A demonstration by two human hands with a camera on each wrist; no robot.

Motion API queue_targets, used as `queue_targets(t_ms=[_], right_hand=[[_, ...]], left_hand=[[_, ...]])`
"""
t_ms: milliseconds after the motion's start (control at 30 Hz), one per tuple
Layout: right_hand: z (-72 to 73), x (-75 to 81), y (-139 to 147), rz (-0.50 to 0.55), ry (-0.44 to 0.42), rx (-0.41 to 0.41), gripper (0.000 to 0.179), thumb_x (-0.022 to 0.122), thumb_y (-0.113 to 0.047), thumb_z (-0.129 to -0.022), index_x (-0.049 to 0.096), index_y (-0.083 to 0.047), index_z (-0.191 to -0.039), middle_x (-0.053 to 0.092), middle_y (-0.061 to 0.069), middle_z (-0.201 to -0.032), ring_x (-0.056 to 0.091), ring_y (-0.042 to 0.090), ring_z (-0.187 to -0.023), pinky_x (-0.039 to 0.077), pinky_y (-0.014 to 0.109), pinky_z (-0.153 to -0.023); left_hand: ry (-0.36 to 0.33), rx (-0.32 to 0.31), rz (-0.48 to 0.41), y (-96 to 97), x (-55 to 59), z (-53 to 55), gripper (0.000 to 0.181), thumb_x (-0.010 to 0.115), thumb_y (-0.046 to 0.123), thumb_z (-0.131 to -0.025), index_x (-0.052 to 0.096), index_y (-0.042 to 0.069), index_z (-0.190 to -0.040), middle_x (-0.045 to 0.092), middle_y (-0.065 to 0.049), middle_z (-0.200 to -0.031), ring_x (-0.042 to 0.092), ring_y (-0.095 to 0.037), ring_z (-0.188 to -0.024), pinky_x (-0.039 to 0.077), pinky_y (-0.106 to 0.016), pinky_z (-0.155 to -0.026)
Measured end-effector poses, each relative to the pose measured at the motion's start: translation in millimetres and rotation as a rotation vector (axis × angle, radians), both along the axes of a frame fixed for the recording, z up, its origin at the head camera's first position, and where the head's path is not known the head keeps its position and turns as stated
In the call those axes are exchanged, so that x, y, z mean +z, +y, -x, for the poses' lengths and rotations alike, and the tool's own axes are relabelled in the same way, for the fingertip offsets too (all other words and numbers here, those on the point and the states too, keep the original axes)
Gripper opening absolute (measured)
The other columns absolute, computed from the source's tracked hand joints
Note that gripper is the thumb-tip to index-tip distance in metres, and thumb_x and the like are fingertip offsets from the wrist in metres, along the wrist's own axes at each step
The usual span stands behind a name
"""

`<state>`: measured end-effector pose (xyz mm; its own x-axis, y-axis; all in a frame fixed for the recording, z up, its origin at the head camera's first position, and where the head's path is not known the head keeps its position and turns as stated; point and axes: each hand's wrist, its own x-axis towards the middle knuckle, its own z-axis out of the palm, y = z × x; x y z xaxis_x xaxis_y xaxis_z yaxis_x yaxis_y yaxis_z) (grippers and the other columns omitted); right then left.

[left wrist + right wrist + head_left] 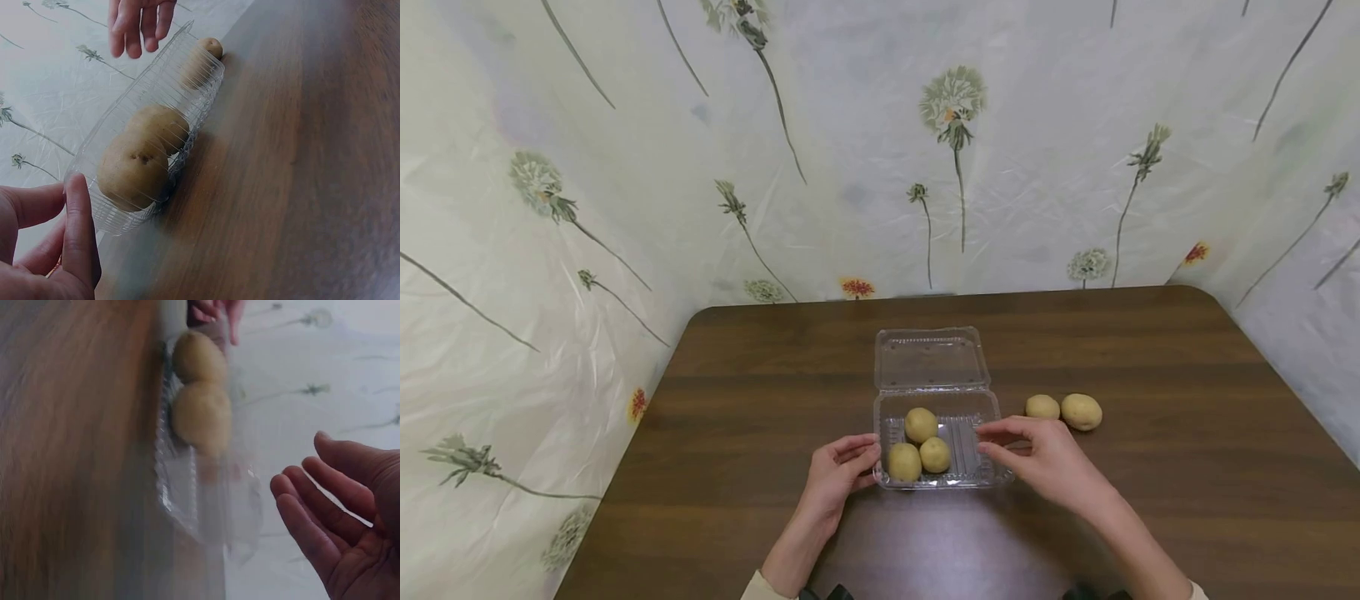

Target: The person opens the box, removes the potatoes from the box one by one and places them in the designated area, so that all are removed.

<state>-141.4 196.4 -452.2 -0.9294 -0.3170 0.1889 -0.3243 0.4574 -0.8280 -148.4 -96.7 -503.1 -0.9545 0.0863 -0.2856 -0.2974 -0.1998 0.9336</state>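
1. Cannot be classed firmly as home, shop or workshop; reads as a small screened-off nook.
2. Furnished with a dark wood-grain table, rounded at both far corners of the surface.
3. Enclosed beyond the far, left and right edges by glossy, creased sheeting, printed with dandelions and orange-red flowers, homely in pattern.

5 potatoes (3 in 1 clr box, 2 on 1 tbl), 1 lid & 2 hands.
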Motion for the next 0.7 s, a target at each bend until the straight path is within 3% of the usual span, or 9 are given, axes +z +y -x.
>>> queue_targets(t_ms=[400, 700], right_hand=[[8.4, -18.1, -27.4, -0.085, 0.034, 0.086, 0.027, 0.072, -0.012, -0.090, 0.069, 0.001, -0.113, 0.070, 0.012, -0.108, 0.068, 0.019, -0.090, 0.056, 0.028, -0.078], [14.2, -24.3, -39.7, -0.190, 0.000, 0.054, 0.036, 0.073, -0.019, -0.090, 0.067, 0.002, -0.119, 0.069, 0.015, -0.112, 0.069, 0.023, -0.091, 0.057, 0.033, -0.078]], left_hand=[[-0.006, 0.005, -0.004, 0.6, 0.6, 0.6, 0.035, 0.072, 0.006, -0.089, 0.062, -0.011, -0.118, 0.068, -0.007, -0.094, 0.065, -0.011, -0.080, 0.057, -0.026, -0.069], [-0.005, 0.006, 0.003, 1.4, 1.1, 0.1, 0.038, 0.072, 0.008, -0.089, 0.061, -0.012, -0.119, 0.067, -0.005, -0.094, 0.064, -0.011, -0.080, 0.057, -0.025, -0.069]])
